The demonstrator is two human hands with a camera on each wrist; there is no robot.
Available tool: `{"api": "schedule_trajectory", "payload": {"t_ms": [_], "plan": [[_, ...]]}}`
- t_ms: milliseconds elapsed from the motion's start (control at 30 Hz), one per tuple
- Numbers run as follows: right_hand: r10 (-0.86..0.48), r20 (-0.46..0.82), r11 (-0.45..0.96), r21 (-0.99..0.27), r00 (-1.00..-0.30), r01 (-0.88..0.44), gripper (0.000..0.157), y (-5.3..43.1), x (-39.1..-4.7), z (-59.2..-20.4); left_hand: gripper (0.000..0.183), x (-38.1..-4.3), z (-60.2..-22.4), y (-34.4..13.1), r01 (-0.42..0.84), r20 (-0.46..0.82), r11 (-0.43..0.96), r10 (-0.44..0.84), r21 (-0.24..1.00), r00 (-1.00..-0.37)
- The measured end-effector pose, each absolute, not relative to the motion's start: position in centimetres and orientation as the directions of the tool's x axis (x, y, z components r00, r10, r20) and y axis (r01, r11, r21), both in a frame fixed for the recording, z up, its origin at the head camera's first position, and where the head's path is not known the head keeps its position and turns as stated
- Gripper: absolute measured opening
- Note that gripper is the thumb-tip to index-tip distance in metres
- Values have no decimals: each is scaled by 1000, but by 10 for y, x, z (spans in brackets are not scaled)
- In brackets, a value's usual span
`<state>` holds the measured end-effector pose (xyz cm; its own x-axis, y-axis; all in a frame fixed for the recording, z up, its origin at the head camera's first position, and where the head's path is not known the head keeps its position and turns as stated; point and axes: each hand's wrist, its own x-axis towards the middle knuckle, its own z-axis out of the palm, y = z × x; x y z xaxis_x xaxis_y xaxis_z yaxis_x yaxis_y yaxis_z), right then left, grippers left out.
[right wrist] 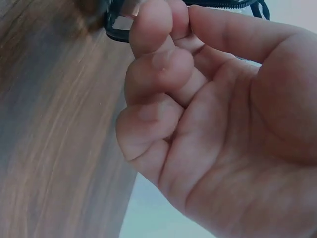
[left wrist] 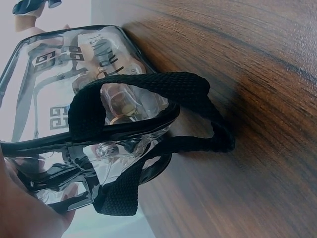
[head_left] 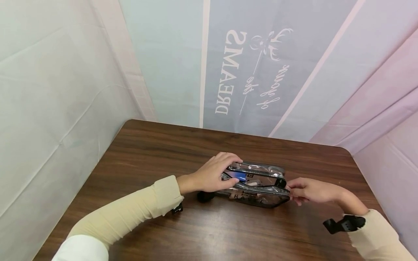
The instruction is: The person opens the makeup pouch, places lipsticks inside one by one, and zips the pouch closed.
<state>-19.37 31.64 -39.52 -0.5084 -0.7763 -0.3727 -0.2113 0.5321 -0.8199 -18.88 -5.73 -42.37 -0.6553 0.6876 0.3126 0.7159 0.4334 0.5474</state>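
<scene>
A clear plastic travel pouch with black trim and black lettering sits on the table, its zipped top gaping. My left hand grips its left end, thumb on the near rim and fingers over the far one. At the opposite end, the thumb and index finger of my right hand pinch the zipper end; the zipper pull itself is hidden behind the fingers. Inside lie a blue item and several small things, blurred through the plastic. A black strap handle loops from the pouch in the left wrist view.
The pouch stands on a dark wood-grain table with rounded far corners. Pale fabric with printed lettering hangs behind the table and along both sides. Black wrist devices are strapped over the cream sleeves.
</scene>
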Motion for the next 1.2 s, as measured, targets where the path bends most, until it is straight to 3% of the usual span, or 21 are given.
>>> {"api": "schedule_trajectory", "payload": {"t_ms": [733,1200], "plan": [[-723,-328,602,-731,-609,-322,27,310,-191,-379,56,-191,-417,-55,703,251,510,691,495,-678],[-729,-287,581,-739,-621,-341,30,310,-188,-373,59,-189,-411,-53,696,207,529,704,486,-679]]}}
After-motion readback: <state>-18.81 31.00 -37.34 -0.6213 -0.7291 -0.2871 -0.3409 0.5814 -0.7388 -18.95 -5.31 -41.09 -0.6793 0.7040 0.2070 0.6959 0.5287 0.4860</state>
